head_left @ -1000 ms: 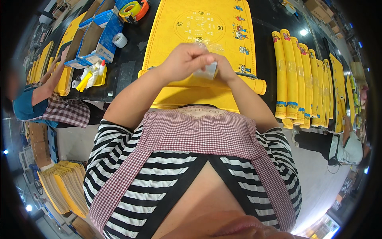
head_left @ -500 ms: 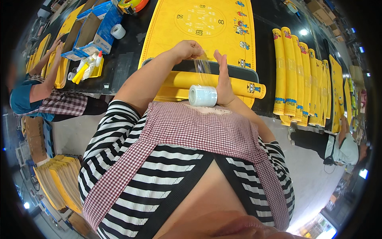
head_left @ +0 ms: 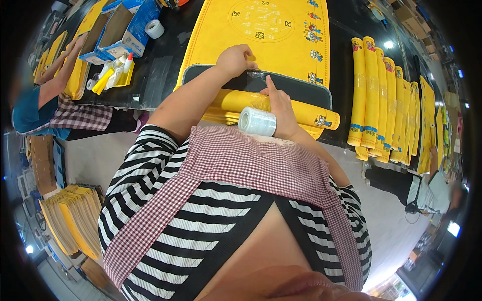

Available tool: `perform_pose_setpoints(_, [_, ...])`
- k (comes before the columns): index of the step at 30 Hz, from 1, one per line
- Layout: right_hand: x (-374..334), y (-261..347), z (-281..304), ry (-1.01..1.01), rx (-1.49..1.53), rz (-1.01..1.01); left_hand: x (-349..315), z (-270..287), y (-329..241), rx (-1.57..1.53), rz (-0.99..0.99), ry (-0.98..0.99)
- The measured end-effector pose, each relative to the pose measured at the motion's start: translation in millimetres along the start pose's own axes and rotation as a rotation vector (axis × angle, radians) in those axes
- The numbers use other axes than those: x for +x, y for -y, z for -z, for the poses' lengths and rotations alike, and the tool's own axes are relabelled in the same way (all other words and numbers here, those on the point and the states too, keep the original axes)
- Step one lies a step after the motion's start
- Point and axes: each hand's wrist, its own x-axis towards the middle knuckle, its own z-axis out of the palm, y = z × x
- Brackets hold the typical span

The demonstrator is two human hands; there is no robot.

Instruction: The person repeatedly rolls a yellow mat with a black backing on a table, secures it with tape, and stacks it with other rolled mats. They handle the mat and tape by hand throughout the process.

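Note:
A yellow printed mat point(head_left: 208, 37) lies in front of me, its near end rolled into a tube point(head_left: 306, 110) with dark backing point(head_left: 301, 90) showing. My left hand point(head_left: 235, 61) is at the edge of that backing, fingers closed by the end of a clear tape strip. The strip glints on the dark backing and runs toward me over the tube. My right hand point(head_left: 282, 113) rests at the tube, index finger stretched along the strip. A roll of clear tape point(head_left: 257, 122) sits against this hand's palm side; the thumb is hidden, perhaps inside the core.
Several taped yellow rolls point(head_left: 370, 90) lie at the right of the black table point(head_left: 165, 65). At the left are blue boxes point(head_left: 133, 30), a white tape roll point(head_left: 154, 29) and a yellow tray point(head_left: 128, 75) of bottles. Co-workers point(head_left: 35, 108) stand at both sides.
The tape strip, stretched in the air between the left hand and the roll before, now lies down on the dark backing. My right fingers have tipped forward onto it.

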Motion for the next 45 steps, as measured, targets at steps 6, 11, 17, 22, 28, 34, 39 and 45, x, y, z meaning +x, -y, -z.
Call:
perform_pose_setpoints(6, [-5,-7,-7,-0.081,0.127,0.007,-37,2,-27,-0.031,-0.091,0.510])
perform_pose_setpoints(11, [-10,-2,-7,-0.131,0.238,-0.078,-64,-12,-30,-0.007,-0.096,0.506])
perform_pose_setpoints(17, [1,-7,-2,-0.132,0.223,-0.085,-54,-6,-31,-0.003,-0.112,0.474])
perform_pose_setpoints(22, [32,-31,0,-0.053,0.316,-0.155,-51,7,-19,0.195,-0.213,0.088])
perform_pose_setpoints(28, [111,-85,9,0.016,0.767,-0.310,-106,0,6,0.262,-0.604,-0.309])
perform_pose_setpoints(34, [126,-101,22,-0.096,0.576,-0.059,-65,-12,11,0.611,-0.548,-0.323])
perform_pose_setpoints(39, [88,-41,34,-0.069,-0.014,0.260,14,30,-16,0.630,-0.109,0.204])
perform_pose_setpoints(45, [95,-74,4,-0.200,-0.111,0.349,51,38,-8,0.615,-0.288,0.257])
